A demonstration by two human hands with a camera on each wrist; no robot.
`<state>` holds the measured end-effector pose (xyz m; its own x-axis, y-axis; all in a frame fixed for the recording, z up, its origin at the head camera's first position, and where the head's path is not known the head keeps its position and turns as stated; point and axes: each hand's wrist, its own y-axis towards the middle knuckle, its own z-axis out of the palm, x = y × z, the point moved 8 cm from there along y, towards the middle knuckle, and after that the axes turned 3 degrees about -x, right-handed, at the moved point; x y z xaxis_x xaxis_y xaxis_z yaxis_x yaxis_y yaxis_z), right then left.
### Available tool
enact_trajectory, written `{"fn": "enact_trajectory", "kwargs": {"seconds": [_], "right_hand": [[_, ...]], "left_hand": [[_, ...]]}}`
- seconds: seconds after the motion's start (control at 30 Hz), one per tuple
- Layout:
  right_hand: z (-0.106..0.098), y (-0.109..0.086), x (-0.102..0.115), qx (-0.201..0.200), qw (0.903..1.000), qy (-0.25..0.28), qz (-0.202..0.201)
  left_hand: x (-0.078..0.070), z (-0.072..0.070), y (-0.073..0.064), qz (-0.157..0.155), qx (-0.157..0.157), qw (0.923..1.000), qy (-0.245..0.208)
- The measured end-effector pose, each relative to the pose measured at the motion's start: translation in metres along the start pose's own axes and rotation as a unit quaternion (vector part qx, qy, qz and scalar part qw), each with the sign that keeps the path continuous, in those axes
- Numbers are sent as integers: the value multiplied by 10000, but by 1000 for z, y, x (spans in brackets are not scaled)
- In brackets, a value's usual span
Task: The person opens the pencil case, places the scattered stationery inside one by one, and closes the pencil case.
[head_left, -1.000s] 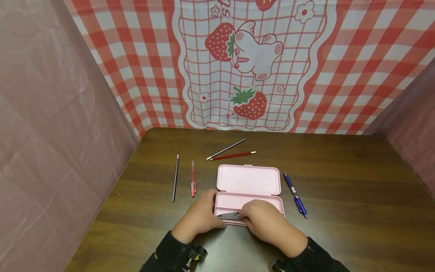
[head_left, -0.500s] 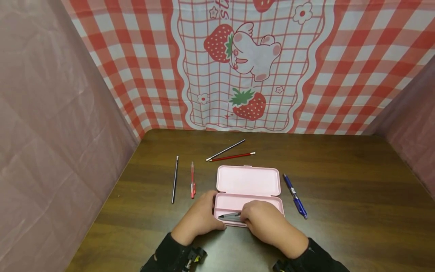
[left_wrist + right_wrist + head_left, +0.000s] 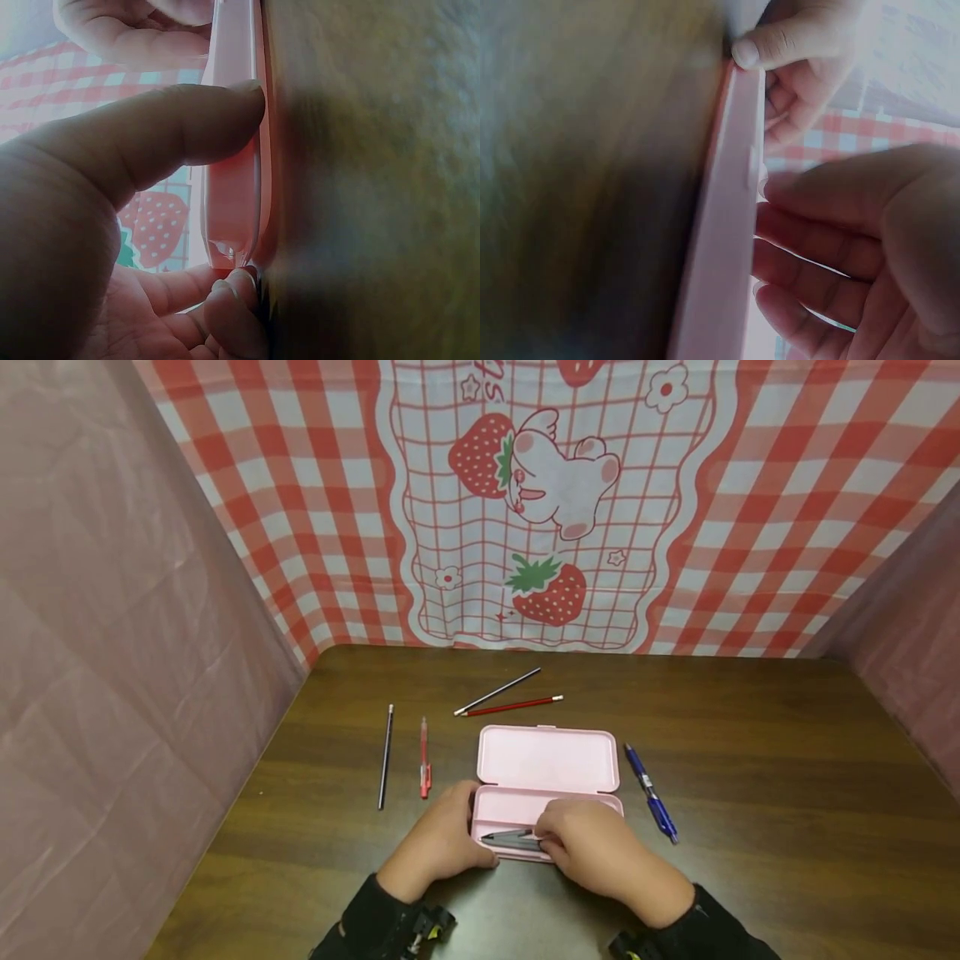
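Observation:
A pink pencil case [image 3: 510,805] lies with its lid [image 3: 547,758] folded back on the wooden table. My left hand [image 3: 438,835] grips its left end, the thumb along the front wall and the fingers behind the corner, as the left wrist view shows. In the front compartment lie slim grey pens [image 3: 513,840] with dark tips, pointing left. My right hand [image 3: 592,843] is over the right part of the case, with thumb and fingertips at the pens' right end. In the right wrist view its fingers [image 3: 817,240] are loosely bent at the case wall, nothing visible between them.
A dark pencil [image 3: 386,756] and a red pen [image 3: 425,760] lie left of the case. Behind it are a silvery pencil [image 3: 498,691] and a red pencil [image 3: 513,706]. A blue pen [image 3: 651,793] lies to its right. A checked cloth [image 3: 337,527] hangs behind the table.
My right hand has shifted slightly right along the case, and more of the grey pens now shows. The pens have settled in the front compartment. My left hand has kept its grip.

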<state>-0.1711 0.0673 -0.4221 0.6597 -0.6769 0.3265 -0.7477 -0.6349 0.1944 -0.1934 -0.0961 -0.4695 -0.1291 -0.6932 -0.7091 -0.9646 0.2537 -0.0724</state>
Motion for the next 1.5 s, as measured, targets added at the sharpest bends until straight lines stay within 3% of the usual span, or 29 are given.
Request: {"fn": "enact_trajectory", "kwargs": {"seconds": [0.2,0.43,0.7,0.83,1.0,1.13,1.5], "right_hand": [[-19,-2,-20,-202,9984,61,527],[-59,-14,-63,-629,9899,-58,1272],[-88,-31,-108,-495,9735,115,2230],[-84,-35,-121,-240,9728,-80,2305],[-65,-38,-132,211,9740,-375,2222],[-56,-37,-140,325,9722,-568,2249],[-44,-33,-167,895,9569,-411,2732]], "left_hand": [[0,-1,-1,-65,20,10000,-7],[0,-1,0,-81,34,10000,18],[-1,-1,2,-93,43,9999,-17],[-1,-1,2,-104,65,9999,-18],[1,-2,2,-88,23,10000,18],[0,-2,3,-75,28,10000,21],[-1,0,1,-56,36,10000,-39]]}}
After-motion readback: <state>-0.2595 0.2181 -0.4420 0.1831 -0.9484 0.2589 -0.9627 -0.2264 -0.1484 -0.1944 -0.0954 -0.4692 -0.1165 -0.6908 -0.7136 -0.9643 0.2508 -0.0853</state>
